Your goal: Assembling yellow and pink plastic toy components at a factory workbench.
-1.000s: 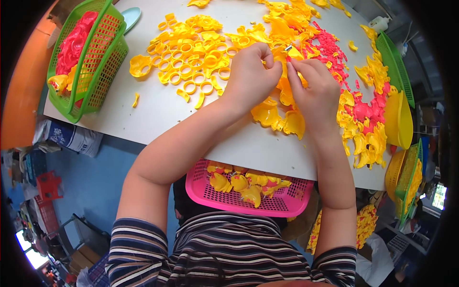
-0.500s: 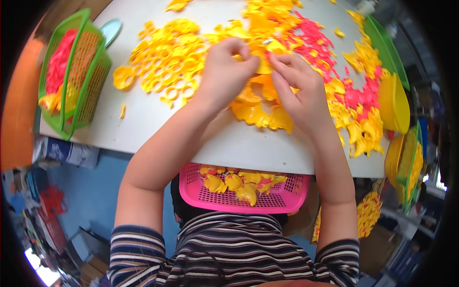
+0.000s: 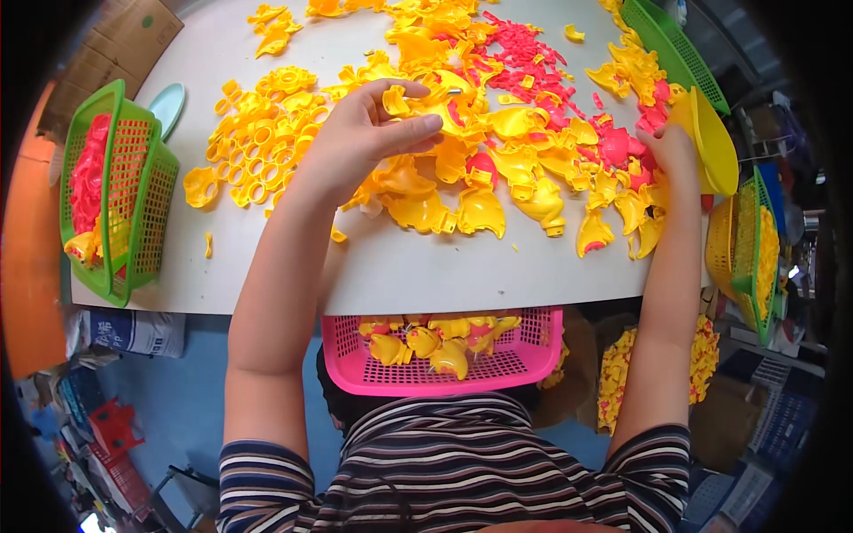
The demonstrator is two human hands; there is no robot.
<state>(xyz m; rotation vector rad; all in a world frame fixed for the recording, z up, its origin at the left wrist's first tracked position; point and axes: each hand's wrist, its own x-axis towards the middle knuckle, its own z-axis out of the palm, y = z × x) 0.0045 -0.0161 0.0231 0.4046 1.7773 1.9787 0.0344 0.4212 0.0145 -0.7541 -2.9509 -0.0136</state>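
Observation:
Over the middle of the heap of yellow plastic pieces (image 3: 480, 209) hangs my left hand (image 3: 364, 133), its thumb and forefinger apart. A small yellow piece (image 3: 395, 100) shows in the gap between them, and I see no firm grip on it. Close beyond the fingertips is a short silvery metal bit (image 3: 454, 91). At the right side of the table, my right hand (image 3: 673, 153) reaches into mixed red and yellow pieces (image 3: 617, 147). Its fingers are bent together at the pile, and what they hold, if anything, is hidden.
Yellow ring-shaped pieces (image 3: 267, 133) lie left of centre. A green basket (image 3: 147, 204) stands at the table's left edge; a yellow bowl (image 3: 713, 138) and green tray (image 3: 680, 53) are at the right. A pink basket (image 3: 444, 389) with yellow pieces sits below the front edge.
My hands were close together over the middle heap. The right one has moved away to the right-hand pile, while the left has opened its fingers. The whole view has shifted slightly.

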